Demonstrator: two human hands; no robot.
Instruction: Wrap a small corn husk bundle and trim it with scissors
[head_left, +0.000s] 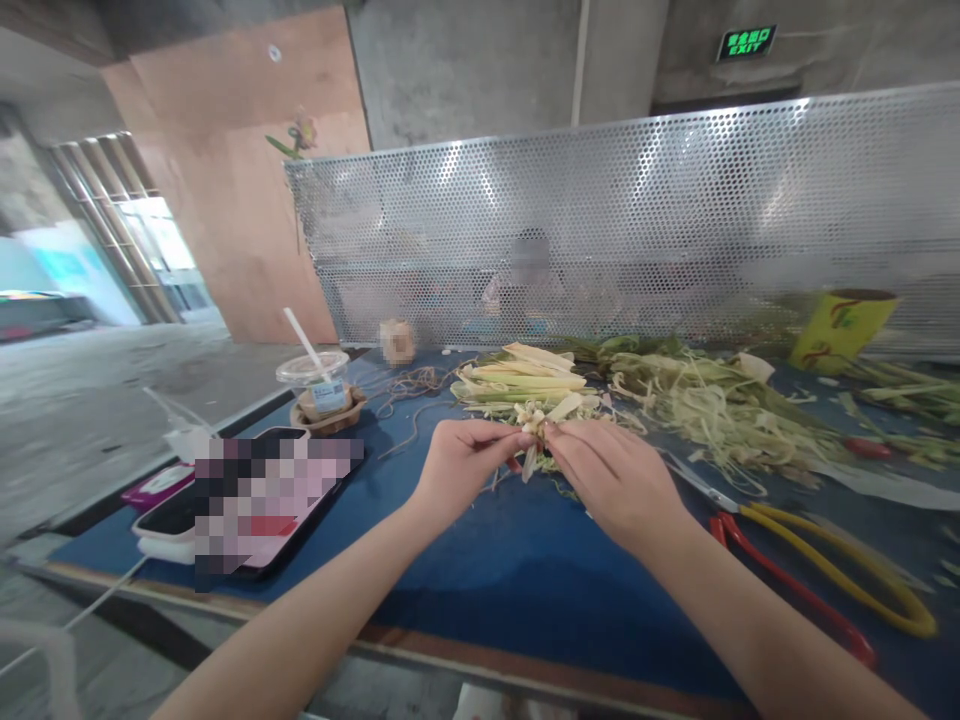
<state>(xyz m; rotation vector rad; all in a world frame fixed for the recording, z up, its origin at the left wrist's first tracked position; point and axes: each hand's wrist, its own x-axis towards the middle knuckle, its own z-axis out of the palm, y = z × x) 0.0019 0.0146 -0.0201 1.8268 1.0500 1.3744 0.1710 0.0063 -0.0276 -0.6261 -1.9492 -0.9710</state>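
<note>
Above the blue tabletop, my left hand (474,458) pinches a small pale bunch of husk strips (531,422) between thumb and fingers. On the other side of the bunch, my right hand (611,475) closes its fingertips on it too. Its finer shape is blurred and partly covered by the fingers. Just behind the hands lies a stack of long yellow-green husk leaves (517,380), with small scraps around it. Near my right forearm rests a pair of scissors (739,508) with one red and one yellow handle.
A heap of shredded green husks (697,400) spreads at the right, before a yellow container (844,330). On the left are a lidded cup with a straw (326,395), a phone (225,490) and thin twine (412,385). A perforated metal screen (615,220) closes the back.
</note>
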